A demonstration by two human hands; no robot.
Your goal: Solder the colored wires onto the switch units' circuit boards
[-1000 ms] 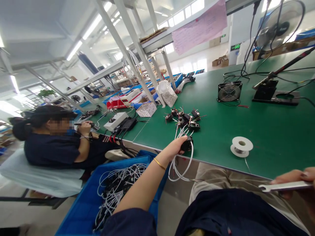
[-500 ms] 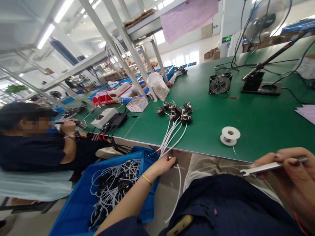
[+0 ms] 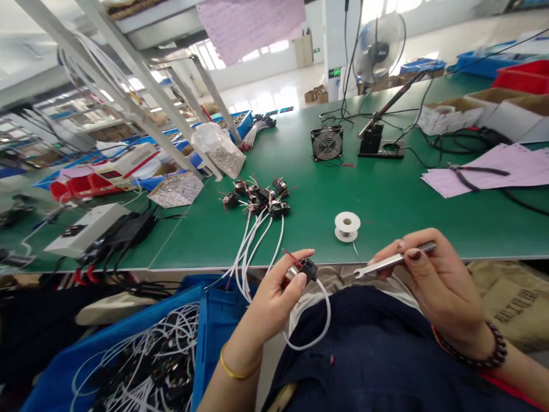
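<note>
Between the thumb and fingers of my left hand (image 3: 274, 292) is a small black connector part (image 3: 309, 268) with a silver metal piece, red wires and a white cable (image 3: 328, 312) looping down over my lap. My right hand (image 3: 433, 280) grips a silver open-end wrench (image 3: 386, 264), its jaw pointing left toward the connector part but apart from it. Beyond my left hand, on the green table, lies a pile of similar black parts (image 3: 261, 197), their white cables (image 3: 253, 246) hanging over the edge. A white spool of solder wire (image 3: 347, 226) stands in front of my hands.
A blue crate (image 3: 218, 320) full of cabled parts is below at left. On the green table (image 3: 300, 189) are a small square fan (image 3: 326, 143), a soldering iron stand (image 3: 380, 140), pink papers (image 3: 484, 166) with pliers (image 3: 480, 171), and a bag of small parts (image 3: 221, 149).
My left hand has risen from beside the crate to in front of my body, bringing the connector part up. The wrench is now nearer to it. My view has turned right.
</note>
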